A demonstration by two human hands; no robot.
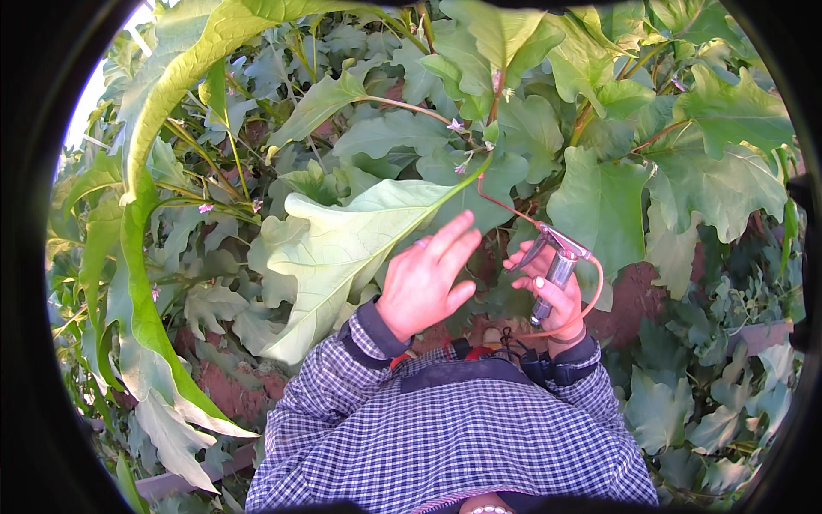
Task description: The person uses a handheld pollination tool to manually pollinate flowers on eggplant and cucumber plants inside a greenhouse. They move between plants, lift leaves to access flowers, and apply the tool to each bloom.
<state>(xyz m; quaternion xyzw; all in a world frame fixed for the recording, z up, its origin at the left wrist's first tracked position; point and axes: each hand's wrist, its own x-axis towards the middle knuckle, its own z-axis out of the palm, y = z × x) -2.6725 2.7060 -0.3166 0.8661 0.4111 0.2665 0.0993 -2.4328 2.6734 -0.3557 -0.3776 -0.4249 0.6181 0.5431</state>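
Note:
My right hand [568, 305] grips a small trigger sprayer [557, 283] with a clear barrel-like handle. A thin, bent red nozzle tube [507, 207] runs from its head up and left, its tip just below a cluster of pale purple eggplant flowers [461, 168]. From the head's other end an orange hose [597, 292] curves down past my wrist. My left hand [427, 276] is held flat with the fingers somewhat apart and nothing in it. It is beside a large pale eggplant leaf [347, 247], whose stalk rises to the flowering stem; whether they touch I cannot tell.
Dense eggplant foliage [597, 205] surrounds me. A long curled leaf [144, 276] arches close by on the left. More purple flowers [205, 208] show at left. Reddish soil [632, 302] appears between plants, and a pale strip [758, 335] crosses the lower right.

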